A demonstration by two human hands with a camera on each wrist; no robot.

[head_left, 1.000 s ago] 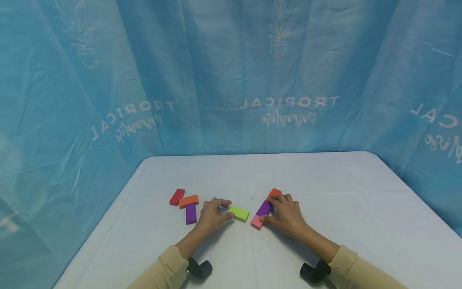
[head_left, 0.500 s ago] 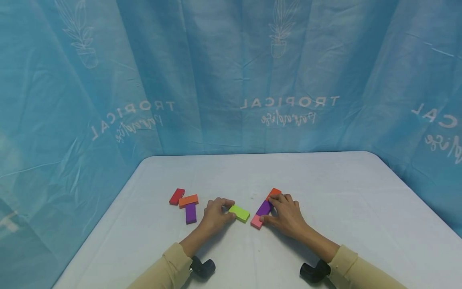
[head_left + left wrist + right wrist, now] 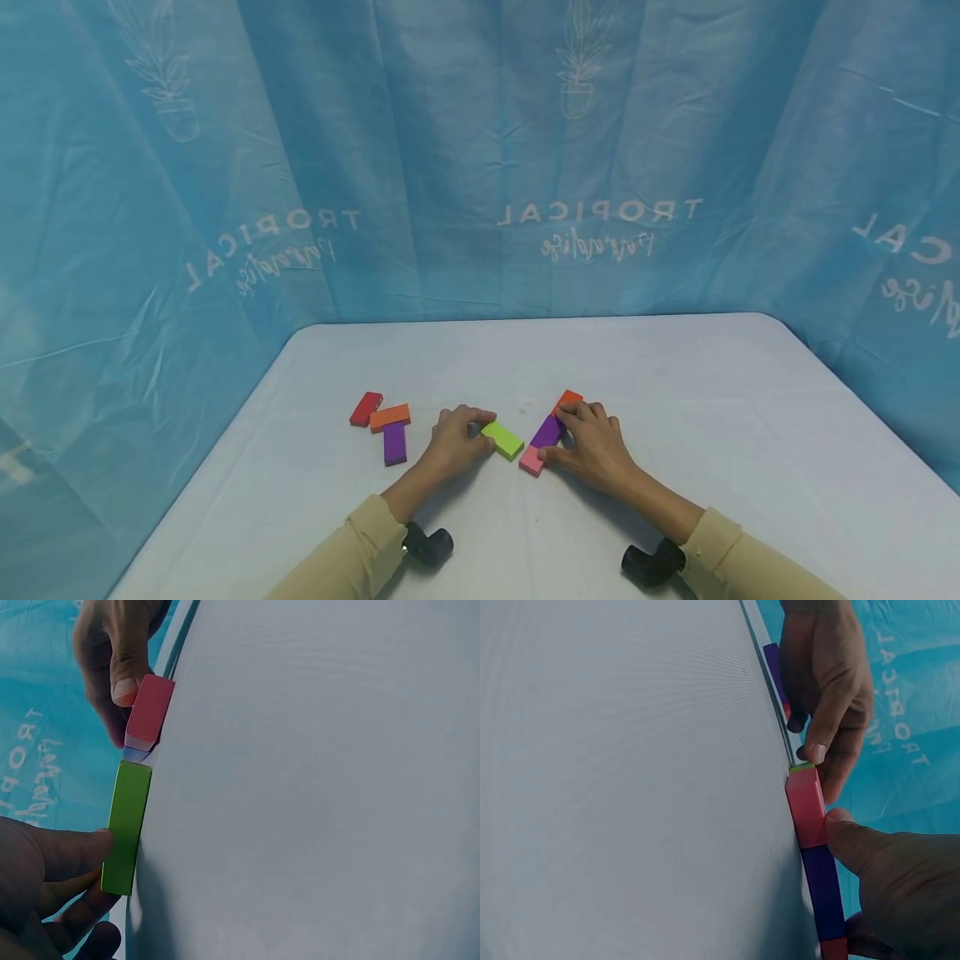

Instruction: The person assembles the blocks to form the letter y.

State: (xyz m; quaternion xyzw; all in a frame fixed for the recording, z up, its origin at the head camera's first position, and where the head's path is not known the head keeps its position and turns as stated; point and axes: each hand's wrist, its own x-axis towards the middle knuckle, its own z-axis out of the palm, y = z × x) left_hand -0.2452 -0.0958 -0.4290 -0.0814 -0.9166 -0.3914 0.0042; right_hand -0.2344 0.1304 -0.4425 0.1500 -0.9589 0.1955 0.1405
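Observation:
In the head view my left hand (image 3: 455,442) pinches a lime green block (image 3: 502,440) between thumb and fingers. The left wrist view shows the thumb on one face of that green block (image 3: 127,825). Just right of it lies a slanting row: a pink block (image 3: 531,461), a purple block (image 3: 547,432) and an orange block (image 3: 568,399), end to end. My right hand (image 3: 596,446) rests its thumb against the pink block and its index finger near the purple and orange joint. Between green and pink blocks a small gap shows in the head view.
At the left lie a red block (image 3: 367,409), another orange block (image 3: 391,417) and another purple block (image 3: 394,444), close together. A white cloth covers the table (image 3: 675,375). Blue printed curtains (image 3: 450,167) hang behind and at the sides.
My left hand has closed in on the green block, gripped it and moved it slightly right, turning it a little toward the row. My right hand and the row have stayed nearly still.

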